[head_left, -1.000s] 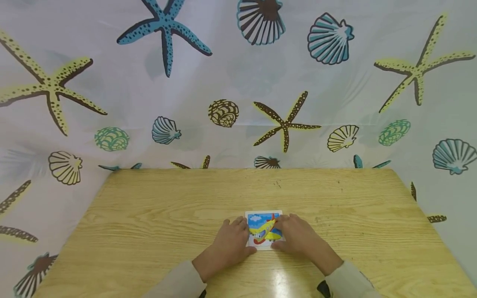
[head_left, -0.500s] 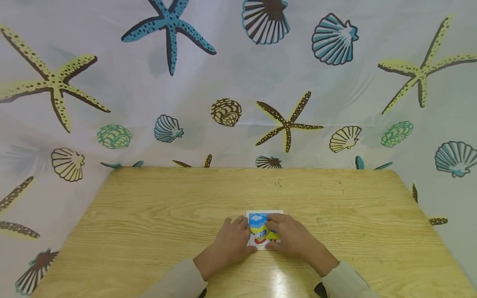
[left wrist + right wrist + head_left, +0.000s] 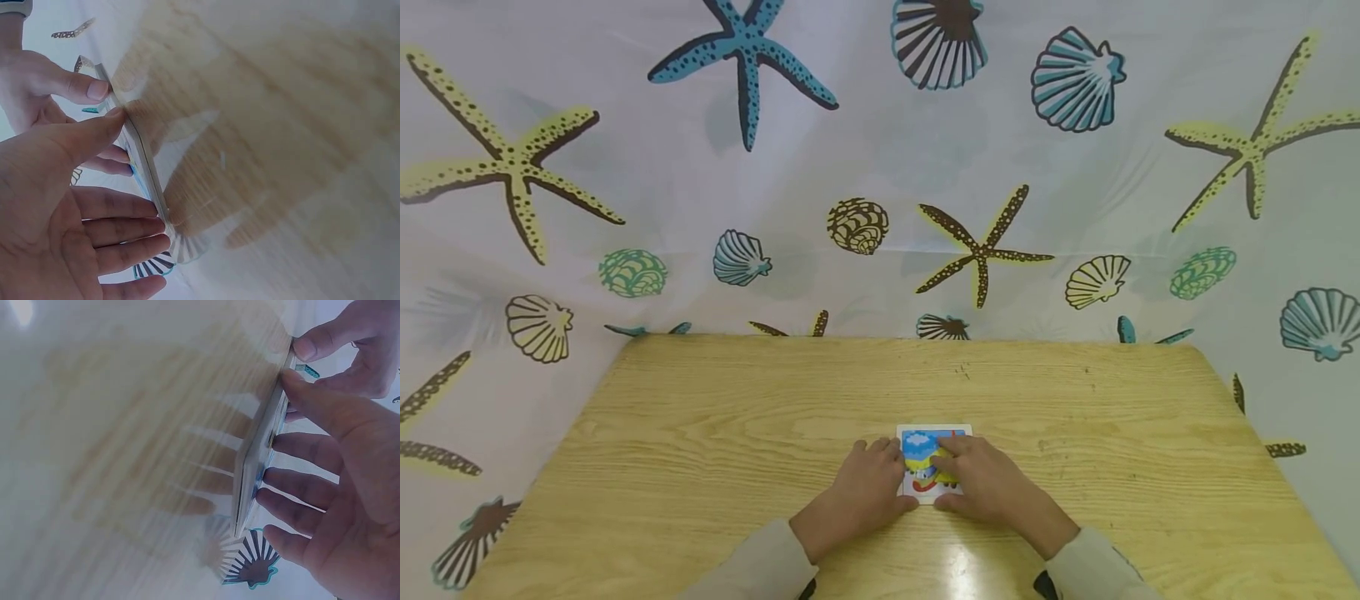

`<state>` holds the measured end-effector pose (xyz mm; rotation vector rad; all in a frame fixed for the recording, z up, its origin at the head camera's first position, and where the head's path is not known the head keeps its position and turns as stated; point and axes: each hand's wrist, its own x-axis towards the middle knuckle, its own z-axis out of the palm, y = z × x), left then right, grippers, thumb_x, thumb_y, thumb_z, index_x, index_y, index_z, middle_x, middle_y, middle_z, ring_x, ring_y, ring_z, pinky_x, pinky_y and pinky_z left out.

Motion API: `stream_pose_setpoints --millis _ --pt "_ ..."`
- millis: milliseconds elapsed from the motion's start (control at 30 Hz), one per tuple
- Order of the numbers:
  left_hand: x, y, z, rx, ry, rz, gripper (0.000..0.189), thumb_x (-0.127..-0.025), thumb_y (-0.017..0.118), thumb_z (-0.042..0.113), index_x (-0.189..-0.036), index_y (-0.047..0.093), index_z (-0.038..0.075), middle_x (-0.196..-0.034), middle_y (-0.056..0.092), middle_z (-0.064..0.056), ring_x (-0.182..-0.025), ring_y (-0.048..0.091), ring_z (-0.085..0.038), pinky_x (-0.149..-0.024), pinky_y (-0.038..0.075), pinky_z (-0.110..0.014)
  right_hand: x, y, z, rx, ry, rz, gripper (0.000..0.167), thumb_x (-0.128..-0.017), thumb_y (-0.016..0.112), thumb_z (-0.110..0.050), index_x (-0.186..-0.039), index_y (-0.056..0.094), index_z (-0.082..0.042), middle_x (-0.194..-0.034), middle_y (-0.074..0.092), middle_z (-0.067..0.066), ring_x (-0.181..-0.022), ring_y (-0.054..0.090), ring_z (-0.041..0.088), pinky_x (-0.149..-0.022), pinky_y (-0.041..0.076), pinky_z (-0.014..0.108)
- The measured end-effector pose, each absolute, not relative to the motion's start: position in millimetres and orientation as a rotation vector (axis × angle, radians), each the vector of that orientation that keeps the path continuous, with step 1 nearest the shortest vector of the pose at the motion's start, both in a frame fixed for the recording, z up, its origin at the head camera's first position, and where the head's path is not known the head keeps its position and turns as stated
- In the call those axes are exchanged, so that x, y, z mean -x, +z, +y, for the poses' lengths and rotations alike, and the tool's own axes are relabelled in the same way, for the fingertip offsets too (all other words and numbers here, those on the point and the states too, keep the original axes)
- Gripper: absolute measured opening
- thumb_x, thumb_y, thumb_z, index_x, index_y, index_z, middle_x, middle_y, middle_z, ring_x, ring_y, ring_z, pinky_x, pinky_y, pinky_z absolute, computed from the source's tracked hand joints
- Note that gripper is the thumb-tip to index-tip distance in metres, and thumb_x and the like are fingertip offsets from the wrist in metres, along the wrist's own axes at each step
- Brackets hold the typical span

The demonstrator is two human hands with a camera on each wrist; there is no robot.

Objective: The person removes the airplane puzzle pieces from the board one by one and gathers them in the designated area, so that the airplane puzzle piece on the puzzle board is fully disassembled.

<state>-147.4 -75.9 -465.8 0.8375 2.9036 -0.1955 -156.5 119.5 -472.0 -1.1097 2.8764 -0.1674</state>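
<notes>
A small square picture board (image 3: 917, 442), white-bordered and showing a yellow airplane under a blue sky, lies flat on the wooden table. At its left side, my left hand (image 3: 870, 487) touches the edge with extended fingers, its thumb by the near edge. My right hand (image 3: 987, 482) rests fingertips on the picture and covers much of its right part; its thumb is at the near edge. From the left wrist, the board (image 3: 147, 162) shows as a thin slab against the fingertips. In the right wrist view, several fairly straight fingers (image 3: 303, 487) touch its face.
The wooden table (image 3: 737, 400) stretches out around both hands. A white cloth (image 3: 820, 167) printed with starfish and shells hangs behind it and along both sides.
My right fingers moved left across the picture, then drew back a little, so the red tail tip shows. My left hand stays at the left edge. The head view shifted slightly.
</notes>
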Motion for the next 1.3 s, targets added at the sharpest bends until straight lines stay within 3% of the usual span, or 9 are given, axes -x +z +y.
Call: stream_pose_setpoints --millis 367,800,1100,1300 --pt "161.5 -462.1 -80.2 -0.874 -0.075 2.927 0.046 -0.085 0.061 0.056 -0.100 0.067 0.012 -0.101 0.061 -0.003 -0.095 0.055 -0.020 -0.085 0.047 -0.042 156.9 -469.7 116.7 1.150 -0.083 2.884 0.055 -0.083 0.067 -0.047 -0.123 0.064 -0.010 -0.134 0.055 0.016 -0.122 0.054 0.032 -0.101 0.043 0.042" --pt "177.3 -456.5 -75.6 -0.798 -0.047 2.908 0.052 -0.084 0.065 0.050 -0.117 0.064 0.010 -0.116 0.060 -0.005 -0.105 0.053 -0.021 -0.093 0.046 -0.044 158.7 -468.0 115.1 1.083 -0.189 2.859 0.053 -0.082 0.071 -0.043 -0.123 0.059 -0.010 -0.129 0.057 0.011 -0.121 0.054 0.031 -0.102 0.043 0.044" --pt "183.6 -459.0 -74.3 -0.867 -0.043 2.922 0.034 -0.093 0.059 0.035 -0.117 0.064 0.012 -0.119 0.062 -0.003 -0.106 0.055 -0.019 -0.089 0.048 -0.040 153.5 -468.7 114.5 1.056 -0.036 2.825 0.052 -0.089 0.062 -0.043 -0.135 0.054 -0.021 -0.136 0.050 0.014 -0.128 0.046 0.033 -0.102 0.041 0.047" --pt "190.0 -460.6 -70.5 -0.828 -0.016 2.907 0.039 -0.090 0.063 0.037 -0.118 0.061 0.010 -0.115 0.060 -0.003 -0.101 0.053 -0.019 -0.090 0.047 -0.041 153.7 -468.2 113.5 1.059 -0.033 2.826 0.050 -0.089 0.062 -0.043 -0.133 0.056 -0.020 -0.135 0.050 0.012 -0.126 0.047 0.031 -0.101 0.042 0.047"
